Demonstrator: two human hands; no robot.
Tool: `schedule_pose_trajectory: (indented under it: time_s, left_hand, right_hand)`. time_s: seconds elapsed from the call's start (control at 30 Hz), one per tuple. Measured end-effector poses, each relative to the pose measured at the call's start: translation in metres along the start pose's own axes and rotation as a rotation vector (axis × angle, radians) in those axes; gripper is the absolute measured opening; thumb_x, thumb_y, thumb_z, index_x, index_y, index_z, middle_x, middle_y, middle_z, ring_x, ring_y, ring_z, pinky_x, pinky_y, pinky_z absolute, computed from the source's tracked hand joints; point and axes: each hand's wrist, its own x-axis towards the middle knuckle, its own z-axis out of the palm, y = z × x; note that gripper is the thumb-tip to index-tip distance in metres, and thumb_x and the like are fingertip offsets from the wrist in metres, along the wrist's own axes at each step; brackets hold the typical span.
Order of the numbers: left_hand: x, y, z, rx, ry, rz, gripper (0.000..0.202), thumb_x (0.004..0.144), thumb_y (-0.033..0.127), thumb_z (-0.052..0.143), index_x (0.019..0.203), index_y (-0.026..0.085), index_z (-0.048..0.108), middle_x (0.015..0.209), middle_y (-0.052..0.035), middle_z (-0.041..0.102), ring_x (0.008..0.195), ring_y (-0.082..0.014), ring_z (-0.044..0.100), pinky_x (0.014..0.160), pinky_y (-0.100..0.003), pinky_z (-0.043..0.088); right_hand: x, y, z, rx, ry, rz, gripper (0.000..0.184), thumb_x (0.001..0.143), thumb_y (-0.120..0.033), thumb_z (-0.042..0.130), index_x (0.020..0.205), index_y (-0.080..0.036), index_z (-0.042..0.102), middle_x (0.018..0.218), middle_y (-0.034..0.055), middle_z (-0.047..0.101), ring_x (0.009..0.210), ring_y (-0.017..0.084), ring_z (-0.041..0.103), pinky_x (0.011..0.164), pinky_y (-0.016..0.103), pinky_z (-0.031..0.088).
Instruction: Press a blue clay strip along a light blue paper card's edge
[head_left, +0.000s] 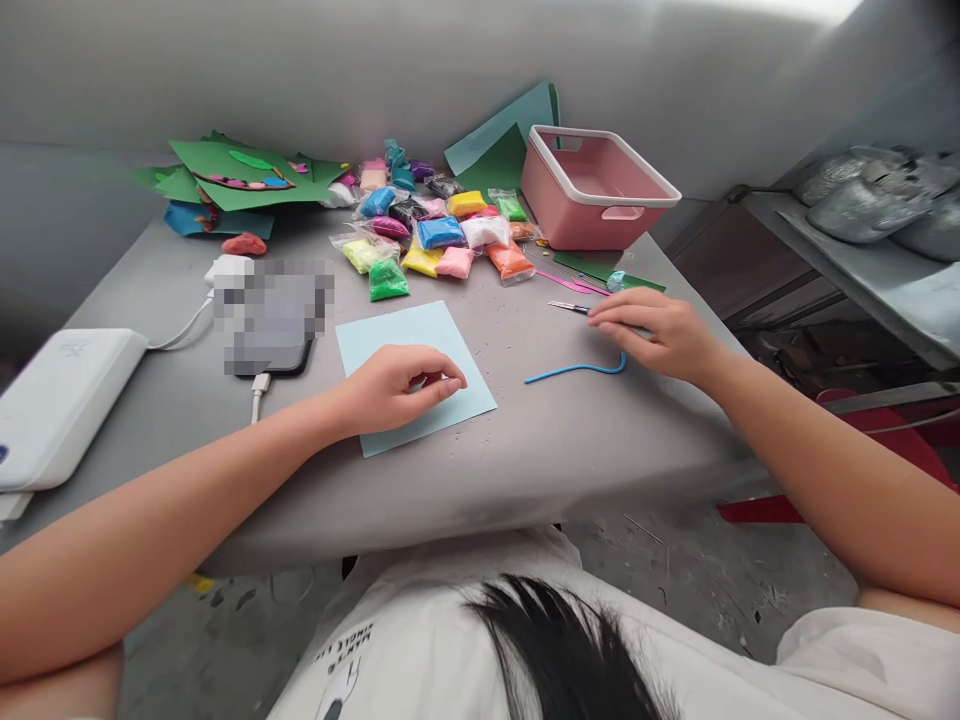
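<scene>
On the grey table (525, 450), the left hand (405, 390) rests loosely curled, holding nothing visible, on pale-blue paper (409, 327); resting lightly should keep the sheet flat. To the right, the right hand (649, 330) grips a craft knife (574, 307), blade pointing left, best kept clear of the curved blue strand (574, 370) lying nearer.

White shirt (420, 635) with black lettering (351, 642)

I have on feed: grey wall (337, 60), lit brightest upper right; grey table (540, 450); right-hand shelf (817, 250); littered grey floor (705, 575).
</scene>
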Motion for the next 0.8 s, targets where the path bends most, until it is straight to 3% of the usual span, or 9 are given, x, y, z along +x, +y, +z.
schedule_pose_trajectory:
  time_s: [0.1, 0.17, 0.33, 0.47, 0.63, 0.8]
  left_hand:
    - [0.000, -0.001, 0.000, 0.003, -0.003, 0.009, 0.026, 0.093, 0.032, 0.052, 0.092, 0.018, 0.073, 0.073, -0.0009, 0.068, 0.065, -0.0123, 0.055, 0.063, -0.024, 0.042]
    - [0.000, -0.002, 0.001, -0.001, 0.001, 0.018, 0.025, 0.093, 0.032, 0.052, 0.093, 0.018, 0.073, 0.073, -0.0010, 0.068, 0.065, -0.0124, 0.055, 0.064, -0.024, 0.042]
    - [0.000, -0.002, 0.001, -0.009, -0.003, 0.006, 0.025, 0.093, 0.033, 0.052, 0.092, 0.018, 0.073, 0.072, -0.0013, 0.068, 0.065, -0.0131, 0.056, 0.064, -0.024, 0.043]
    - [0.001, -0.001, 0.001, 0.004, -0.001, -0.004, 0.026, 0.093, 0.034, 0.052, 0.092, 0.018, 0.073, 0.072, -0.0013, 0.068, 0.065, -0.0130, 0.055, 0.063, -0.024, 0.043]
    - [0.000, -0.001, 0.001, -0.005, -0.008, -0.006, 0.027, 0.093, 0.034, 0.052, 0.093, 0.018, 0.073, 0.072, -0.0015, 0.067, 0.064, -0.0129, 0.054, 0.063, -0.024, 0.042]
    - [0.000, -0.003, 0.001, -0.009, -0.004, -0.001, 0.026, 0.094, 0.033, 0.052, 0.093, 0.018, 0.073, 0.072, -0.0014, 0.067, 0.065, -0.0128, 0.054, 0.063, -0.024, 0.042]
  right_hand:
    - [-0.026, -0.003, -0.019, 0.116, -0.213, 0.013, 0.026, 0.094, -0.043, 0.056, 0.105, -0.030, 0.076, 0.119, 0.0048, 0.073, 0.111, 0.026, 0.068, 0.099, 0.046, 0.055]
    - [-0.040, -0.004, -0.025, 0.149, -0.273, 0.079, 0.030, 0.093, -0.048, 0.057, 0.112, -0.032, 0.075, 0.132, 0.0040, 0.068, 0.122, 0.029, 0.063, 0.104, 0.050, 0.052]
    - [-0.054, -0.004, -0.022, 0.194, -0.156, 0.248, 0.033, 0.089, -0.060, 0.060, 0.096, -0.033, 0.077, 0.123, 0.0045, 0.071, 0.117, 0.031, 0.065, 0.105, 0.055, 0.051]
    - [-0.053, -0.006, -0.018, 0.202, -0.063, 0.242, 0.029, 0.086, -0.058, 0.065, 0.081, -0.032, 0.074, 0.108, 0.0036, 0.075, 0.104, 0.029, 0.070, 0.100, 0.052, 0.055]
    - [-0.058, -0.004, -0.019, 0.225, 0.028, 0.212, 0.018, 0.085, -0.050, 0.069, 0.084, -0.032, 0.073, 0.087, 0.0013, 0.075, 0.089, 0.027, 0.071, 0.088, 0.049, 0.058]
    - [-0.057, -0.008, -0.023, 0.141, 0.065, 0.231, 0.021, 0.087, -0.048, 0.065, 0.089, -0.029, 0.072, 0.090, 0.0037, 0.074, 0.086, 0.027, 0.070, 0.081, 0.046, 0.058]
